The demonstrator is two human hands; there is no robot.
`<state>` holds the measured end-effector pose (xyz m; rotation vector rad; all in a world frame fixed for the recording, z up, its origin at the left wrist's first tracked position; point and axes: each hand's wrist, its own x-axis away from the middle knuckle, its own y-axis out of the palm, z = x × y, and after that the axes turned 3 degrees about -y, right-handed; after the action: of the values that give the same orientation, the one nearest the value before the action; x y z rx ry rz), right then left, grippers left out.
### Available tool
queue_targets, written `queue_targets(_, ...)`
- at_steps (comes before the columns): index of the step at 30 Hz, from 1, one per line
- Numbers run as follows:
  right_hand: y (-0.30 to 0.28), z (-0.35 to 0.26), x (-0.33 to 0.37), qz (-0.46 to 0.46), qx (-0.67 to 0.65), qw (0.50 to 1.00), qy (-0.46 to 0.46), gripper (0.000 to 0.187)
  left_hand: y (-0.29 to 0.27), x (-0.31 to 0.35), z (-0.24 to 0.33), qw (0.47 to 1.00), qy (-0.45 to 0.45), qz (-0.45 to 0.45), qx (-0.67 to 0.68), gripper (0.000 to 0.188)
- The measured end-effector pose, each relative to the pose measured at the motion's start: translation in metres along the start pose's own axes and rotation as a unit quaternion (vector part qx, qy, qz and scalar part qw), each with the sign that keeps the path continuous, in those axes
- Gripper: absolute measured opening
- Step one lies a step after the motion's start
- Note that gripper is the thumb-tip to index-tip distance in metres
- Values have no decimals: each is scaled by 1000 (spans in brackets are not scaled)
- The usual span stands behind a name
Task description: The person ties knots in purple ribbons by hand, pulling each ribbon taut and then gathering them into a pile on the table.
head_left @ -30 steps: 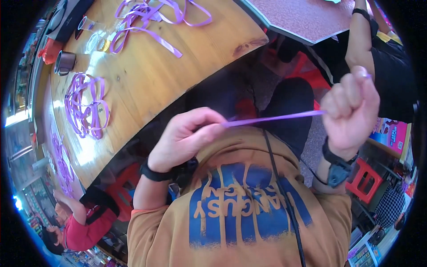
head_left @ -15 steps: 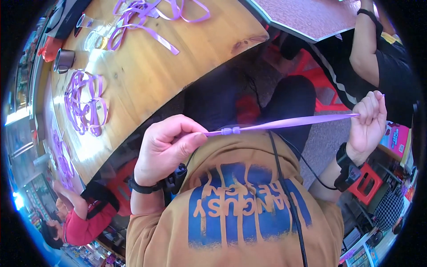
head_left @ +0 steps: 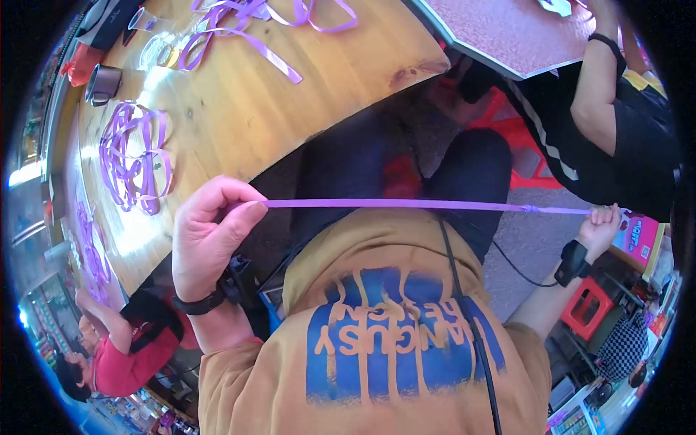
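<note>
A narrow purple ribbon [head_left: 391, 204] is stretched taut across my lap, level with my waist. Its left end sits pinched between the thumb and forefinger of my left hand [head_left: 217, 235], just off the table edge. Out at the far right, my right hand [head_left: 600, 226] is closed around the other end. A small purple knot or clasp [head_left: 531, 209] shows on the ribbon, a short way inward from my right hand. Both of my wrists wear black bands.
On the wooden table [head_left: 239, 123] lie a loose bundle of purple ribbons [head_left: 134, 159], more purple ribbons [head_left: 239, 25] and a dark mug [head_left: 104, 83]. A person in black [head_left: 602, 123] sits at right; another in red [head_left: 119, 355] at left. A red stool [head_left: 586, 304] stands right.
My left hand has moved left and my right hand down, drawing out a longer stretch of ribbon. The small knot or clasp is now near my right hand instead of my left.
</note>
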<state>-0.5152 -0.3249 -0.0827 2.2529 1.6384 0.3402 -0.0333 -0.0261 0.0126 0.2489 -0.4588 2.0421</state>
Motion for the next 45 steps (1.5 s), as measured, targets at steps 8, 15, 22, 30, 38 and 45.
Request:
queue_targets(8, 84, 38, 90, -294, 516, 798, -104, 29, 55, -18, 15, 970, 33, -239, -23, 5)
queue_targets(15, 218, -7, 202, -677, 102, 704, 189, 34, 78, -20, 24, 951, 169, -251, -61, 7)
queue_targets(22, 228, -8, 209, -659, 201, 706, 161, 31, 67, -8, 28, 981, 41, -184, 47, 9)
queue_targets(30, 230, -1, 206, -625, 212, 747, -78, 13, 61, -11, 21, 982, 79, -149, 83, 11)
queue_targets(38, 225, -2, 210, -574, 206, 792, 8, 10, 59, -17, 14, 949, 311, -30, -48, 21)
queue_targets(45, 227, -3, 210, -564, 208, 799, 14, 8, 73, -24, 18, 903, 390, -76, -165, 26)
